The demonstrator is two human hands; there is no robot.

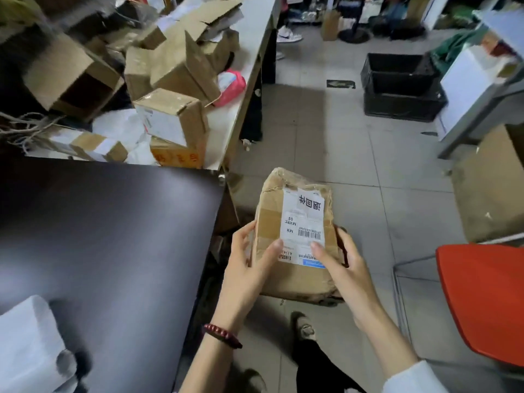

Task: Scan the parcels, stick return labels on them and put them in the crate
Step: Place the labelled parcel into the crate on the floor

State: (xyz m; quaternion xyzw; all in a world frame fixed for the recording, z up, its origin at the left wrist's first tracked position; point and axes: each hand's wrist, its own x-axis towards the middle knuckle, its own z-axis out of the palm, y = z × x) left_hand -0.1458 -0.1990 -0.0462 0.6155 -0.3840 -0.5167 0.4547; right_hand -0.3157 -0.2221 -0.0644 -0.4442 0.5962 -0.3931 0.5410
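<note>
Both hands hold the crumpled brown cardboard parcel point(295, 236) in the air beside the dark tabletop's point(107, 222) right edge: left hand point(249, 262) and right hand point(343, 262) grip its sides, thumbs pressing the white return label point(303, 219).

Blurred boxes point(71, 78), edge-cropped red chair point(487, 296).

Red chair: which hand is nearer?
Right. The right hand holds the parcel at its right edge, on the red chair side; the left hand holds its left edge, beside the black table.
</note>
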